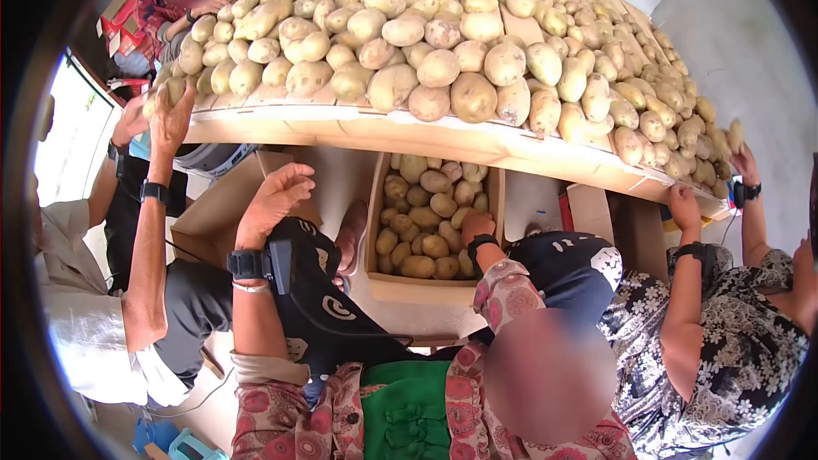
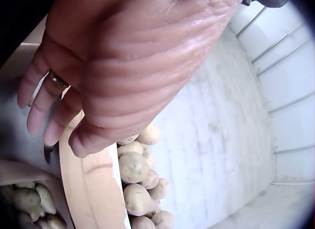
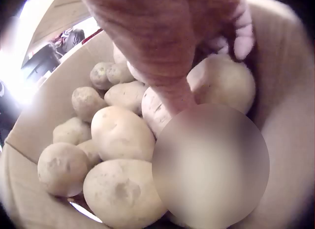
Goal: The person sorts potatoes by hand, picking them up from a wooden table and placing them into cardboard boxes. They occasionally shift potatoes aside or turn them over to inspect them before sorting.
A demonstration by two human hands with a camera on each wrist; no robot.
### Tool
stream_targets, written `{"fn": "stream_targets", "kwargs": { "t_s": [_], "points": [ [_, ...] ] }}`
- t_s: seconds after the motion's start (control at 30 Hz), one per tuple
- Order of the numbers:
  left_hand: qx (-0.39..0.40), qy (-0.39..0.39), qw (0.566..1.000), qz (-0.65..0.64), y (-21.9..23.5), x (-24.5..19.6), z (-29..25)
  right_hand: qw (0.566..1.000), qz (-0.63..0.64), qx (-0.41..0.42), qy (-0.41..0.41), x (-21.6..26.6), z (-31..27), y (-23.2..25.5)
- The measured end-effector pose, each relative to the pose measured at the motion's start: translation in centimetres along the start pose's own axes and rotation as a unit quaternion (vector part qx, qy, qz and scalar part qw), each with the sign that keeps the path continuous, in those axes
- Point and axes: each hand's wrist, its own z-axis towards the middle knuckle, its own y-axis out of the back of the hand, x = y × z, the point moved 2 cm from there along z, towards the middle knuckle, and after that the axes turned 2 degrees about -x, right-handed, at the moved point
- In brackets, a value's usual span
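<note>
The left hand (image 1: 279, 196) hovers over the gap left of the potato box, its fingers loosely bent and nothing in them; a ring (image 2: 58, 79) shows on one finger in the left wrist view. Inside the cardboard box (image 1: 373, 230), the right hand (image 1: 479, 226) reaches down at the right side among potatoes (image 1: 426, 217). Seen from the right wrist, that hand (image 3: 172, 47) has its thumb pointing down and its fingertips over a large potato (image 3: 226, 83); whether it grips the potato cannot be told.
A potato-covered table (image 1: 426, 126) with a wooden edge spans the view ahead. People sit on both sides; one person's hand (image 1: 170, 119) at the left holds a potato and others work at the right. Another cardboard box (image 1: 221, 204) stands at the lower left of the table.
</note>
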Motion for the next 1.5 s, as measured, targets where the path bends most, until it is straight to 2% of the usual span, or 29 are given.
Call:
{"fn": "stream_targets", "kwargs": {
  "t_s": [0.1,0.17,0.23,0.27,0.3,0.33,0.37,0.4,0.43,0.5,0.57,0.63,0.7,0.77,0.8,0.83,0.9,1.03,1.1,1.17,1.2,1.23,1.27,1.3,1.33,1.37,1.43,1.47,1.5],
  "points": [
    [-0.004,0.0,1.0,0.018,-0.1,-0.4,-0.1,0.998,-0.033,-0.006,0.047,0.0,0.3,0.1],
    [-0.005,0.0,1.0,0.02,-0.2,-0.5,0.0,0.998,-0.046,-0.011,0.045,-0.3,0.2,0.6],
    [-0.004,0.005,1.0,0.006,-0.4,-0.1,0.3,0.979,-0.051,0.089,0.178,-0.5,-3.0,5.7],
    [-0.003,0.003,1.0,0.005,-0.4,0.0,0.5,0.979,-0.053,0.088,0.177,-0.8,-3.2,7.4],
    [0.002,-0.01,1.0,0.018,-0.3,0.1,0.7,0.946,0.125,0.251,0.163,-1.0,-3.2,8.5],
    [0.007,-0.022,0.999,0.032,-0.3,0.0,0.8,0.899,0.255,0.305,0.182,-0.8,-3.5,9.8],
    [0.007,-0.025,0.999,0.029,-0.6,-0.3,1.1,0.83,0.376,0.368,0.186,-0.6,-3.9,11.2],
    [0.006,-0.017,1.0,0.013,-1.0,-0.6,1.2,0.796,0.449,0.335,0.229,-0.4,-4.5,12.8],
    [0.004,-0.009,1.0,-0.001,-1.4,-0.7,1.3,0.797,0.447,0.336,0.228,-0.5,-5.2,14.9],
    [0.017,-0.031,0.999,0.019,-1.8,-0.4,1.8,0.771,0.469,0.236,0.361,0.5,-6.6,21.7],
    [0.03,-0.054,0.997,0.035,-2.0,-0.4,2.2,0.739,0.546,0.166,0.359,-0.2,-8.9,28.4],
    [0.03,-0.06,0.997,0.032,-2.7,-0.3,2.5,0.74,0.575,-0.002,0.349,-2.2,-9.1,33.1],
    [0.021,-0.085,0.996,0.027,-3.2,-0.4,2.7,0.766,0.561,-0.149,0.276,-3.2,-9.2,36.7],
    [0.015,-0.084,0.996,0.039,-3.3,-0.6,2.6,0.811,0.434,-0.327,0.218,-3.8,-8.7,38.8],
    [0.011,-0.084,0.996,0.038,-3.1,-0.3,2.7,0.815,0.326,-0.424,0.225,-4.2,-7.8,38.5],
    [0.017,-0.091,0.995,0.035,-3.2,0.1,3.0,0.814,0.326,-0.423,0.229,-5.0,-6.0,37.1],
    [0.014,-0.103,0.994,0.035,-3.0,0.7,3.4,0.845,0.231,-0.412,0.251,-5.6,-2.6,34.8],
    [-0.006,-0.095,0.995,0.023,-2.8,1.0,3.0,0.854,0.287,-0.373,0.221,-5.0,-2.4,34.2],
    [-0.002,-0.117,0.992,0.053,-2.9,1.2,3.4,0.846,0.309,-0.36,0.244,-4.8,-2.1,34.1],
    [-0.004,-0.113,0.992,0.047,-3.1,1.1,3.4,0.801,0.357,-0.41,0.25,-4.8,-2.6,33.9],
    [0.001,-0.095,0.994,0.058,-3.2,1.2,3.5,0.793,0.336,-0.447,0.24,-4.9,-3.0,33.7],
    [0.002,-0.076,0.995,0.07,-3.1,1.2,3.5,0.794,0.337,-0.445,0.241,-5.3,-3.2,33.5],
    [-0.004,-0.073,0.995,0.072,-3.1,1.0,3.8,0.77,0.308,-0.503,0.242,-5.5,-3.6,33.3],
    [-0.006,-0.103,0.992,0.073,-3.1,0.6,3.7,0.745,0.282,-0.554,0.243,-5.2,-3.9,33.0],
    [-0.005,-0.125,0.989,0.076,-3.0,0.7,3.2,0.717,0.293,-0.562,0.29,-4.3,-5.1,33.6],
    [0.001,-0.108,0.993,0.039,-2.9,0.9,3.4,0.697,0.327,-0.545,0.332,-3.4,-6.1,33.8],
    [0.007,-0.027,0.997,0.07,-2.6,0.3,3.2,0.764,0.401,-0.364,0.351,-2.1,-6.9,32.5],
    [0.023,-0.059,0.998,0.016,-2.4,1.4,3.9,0.71,0.414,-0.389,0.416,-1.3,-6.4,31.6],
    [0.01,-0.038,0.998,0.047,-3.1,-0.1,3.0,0.719,0.429,-0.353,0.416,-1.1,-6.4,31.3]
  ]
}}
